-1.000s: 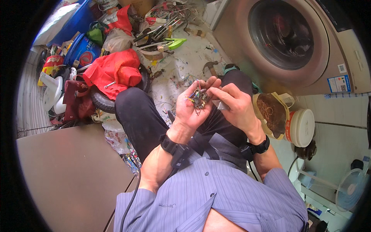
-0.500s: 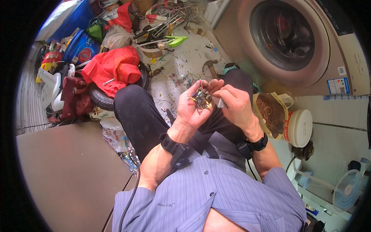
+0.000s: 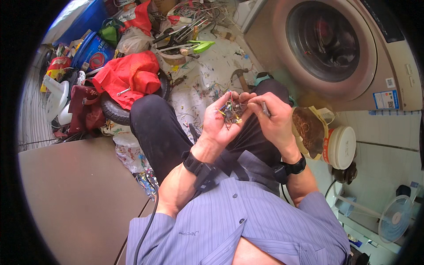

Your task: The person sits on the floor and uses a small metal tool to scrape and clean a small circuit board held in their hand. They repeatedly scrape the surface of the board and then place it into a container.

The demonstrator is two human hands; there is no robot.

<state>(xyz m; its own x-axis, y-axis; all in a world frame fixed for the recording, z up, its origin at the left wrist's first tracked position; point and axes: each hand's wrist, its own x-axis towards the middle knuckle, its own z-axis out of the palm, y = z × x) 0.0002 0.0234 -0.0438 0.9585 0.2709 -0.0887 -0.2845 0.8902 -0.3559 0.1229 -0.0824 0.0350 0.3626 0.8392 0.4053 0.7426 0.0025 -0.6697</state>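
My left hand (image 3: 216,123) is cupped palm up around a tangle of small metal parts and short coloured wires (image 3: 232,114), with fingertips curled at its upper edge. Just to the right, my right hand (image 3: 276,123) grips a small flat grey metal piece (image 3: 265,109), which is seen nearly edge-on. Its thumb and forefinger reach the right side of the tangle; whether they pinch a part of it is too small to tell. Both hands are over my dark-trousered legs.
A washing machine (image 3: 388,73) is upper right, a hammer (image 3: 240,79) on the littered floor (image 3: 201,75). Red cloth (image 3: 132,77) covers part of a tyre amid clutter on the left. A sack of copper wire (image 3: 304,132), white bucket (image 3: 342,148) and fan (image 3: 393,218) stand right; a flat panel (image 3: 75,194) lies lower left.
The metal piece in my right hand has turned from lying angled down-right to a more upright, edge-on position, and that hand has shifted slightly. My left hand stays nearly in place.
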